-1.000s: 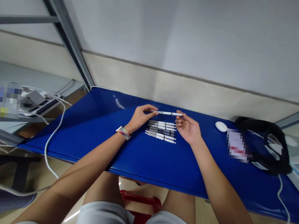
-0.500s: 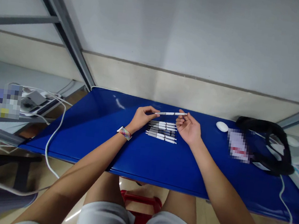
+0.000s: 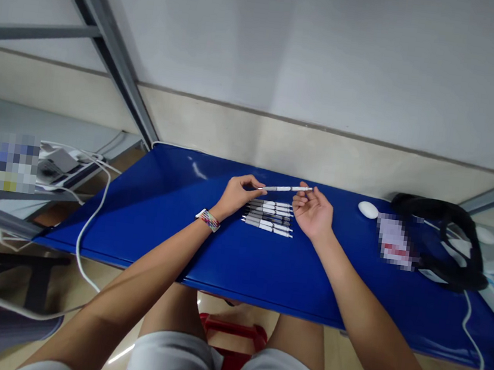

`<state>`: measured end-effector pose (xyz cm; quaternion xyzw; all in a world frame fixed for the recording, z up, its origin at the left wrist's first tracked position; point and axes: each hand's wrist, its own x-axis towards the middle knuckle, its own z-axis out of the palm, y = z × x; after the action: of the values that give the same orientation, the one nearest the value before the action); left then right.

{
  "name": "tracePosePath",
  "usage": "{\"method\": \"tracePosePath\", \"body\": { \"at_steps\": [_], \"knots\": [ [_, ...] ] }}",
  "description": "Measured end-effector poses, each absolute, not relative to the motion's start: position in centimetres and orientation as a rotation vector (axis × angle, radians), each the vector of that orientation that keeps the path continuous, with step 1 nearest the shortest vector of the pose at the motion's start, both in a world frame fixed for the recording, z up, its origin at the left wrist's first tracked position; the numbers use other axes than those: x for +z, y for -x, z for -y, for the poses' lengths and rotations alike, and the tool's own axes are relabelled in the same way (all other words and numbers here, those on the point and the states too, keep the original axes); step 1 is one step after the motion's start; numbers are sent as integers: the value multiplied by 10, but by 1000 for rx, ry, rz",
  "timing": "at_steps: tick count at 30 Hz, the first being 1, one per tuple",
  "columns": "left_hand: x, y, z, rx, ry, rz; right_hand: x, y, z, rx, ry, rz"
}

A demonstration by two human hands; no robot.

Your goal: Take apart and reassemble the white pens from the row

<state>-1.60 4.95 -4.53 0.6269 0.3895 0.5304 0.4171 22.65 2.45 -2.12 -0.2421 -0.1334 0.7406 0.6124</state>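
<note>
A white and grey pen (image 3: 283, 188) is held up nearly level between my two hands, above the blue table (image 3: 152, 221). My left hand (image 3: 237, 196) pinches its grey tip end between thumb and fingers. At the other end, my right hand (image 3: 314, 211) has thumb and fingertips against the pen's white end, palm turned upward with the lower fingers loosely curled. Below the held pen, several similar pens (image 3: 269, 227) lie side by side on the table, tips to the left; the left hand partly covers the tips of the upper ones.
Right of my hands lie a white computer mouse (image 3: 367, 210), a blurred-out packet (image 3: 395, 242) and a black headset strap (image 3: 470, 236). White cables (image 3: 89, 220) hang over the table's left side. A wall (image 3: 280, 135) stands behind the table; a metal frame post (image 3: 125, 74) rises at the left.
The pen stays held between both hands, in nearly the same pose. Small shifts of the whole picture look like slight head motion.
</note>
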Motion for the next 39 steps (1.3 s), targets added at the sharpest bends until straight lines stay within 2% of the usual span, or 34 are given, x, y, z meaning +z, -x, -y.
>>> {"method": "tracePosePath", "body": {
  "at_steps": [15, 39],
  "knots": [
    [-45, 16, -53, 1432, -1332, -887, -18, -225, -22, 1744, 531, 249],
    [-46, 15, -55, 1442, -1332, -902, -17, -224, -19, 1745, 510, 301]
  ]
}}
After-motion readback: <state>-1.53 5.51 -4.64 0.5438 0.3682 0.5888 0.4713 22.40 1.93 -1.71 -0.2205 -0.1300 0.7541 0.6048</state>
